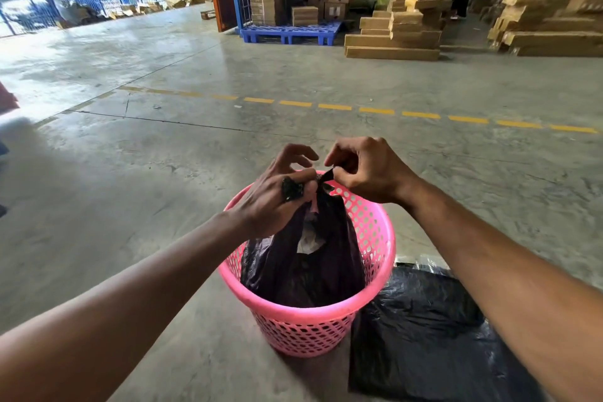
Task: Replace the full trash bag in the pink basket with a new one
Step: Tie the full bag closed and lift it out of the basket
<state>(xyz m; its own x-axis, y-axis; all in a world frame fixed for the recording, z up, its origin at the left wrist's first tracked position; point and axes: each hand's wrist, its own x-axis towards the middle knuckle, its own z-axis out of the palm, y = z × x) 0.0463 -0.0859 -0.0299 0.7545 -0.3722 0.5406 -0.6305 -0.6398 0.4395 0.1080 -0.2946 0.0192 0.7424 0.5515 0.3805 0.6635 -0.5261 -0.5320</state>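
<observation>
Full trash bag [303, 268]: dark thin plastic, seated inside the pink basket [306, 323], neck drawn up above the rim at the far side. Film is soft and crinkled; a pale patch of contents shows through a gap near the top. Judged light to moderate in weight, limp, with no stiffness of its own; likely to sag and swing once lifted. Thin film is judged liable to stretch or tear if pulled by a single thin strand.

Neck of the bag is gathered between both hands. Left hand [277, 199]: fingers are closed around a bunched end of plastic, a dark wad showing between the knuckles, with index finger and thumb lifted free above. Right hand [365, 170]: thumb and forefinger are pinched on a short twisted tail of the bag, remaining fingers curled in. A knot appears to be in the making; whether it is finished cannot be told.

Best hold for lifting is judged to be the gathered neck just below the tie, taken in a full fist.

Basket: perforated plastic, upright on the concrete floor [163, 206], judged light enough to lift with the bag unless steadied.

New bag [424, 330]: black, lying flat on the floor, just beside the basket on the right.
</observation>
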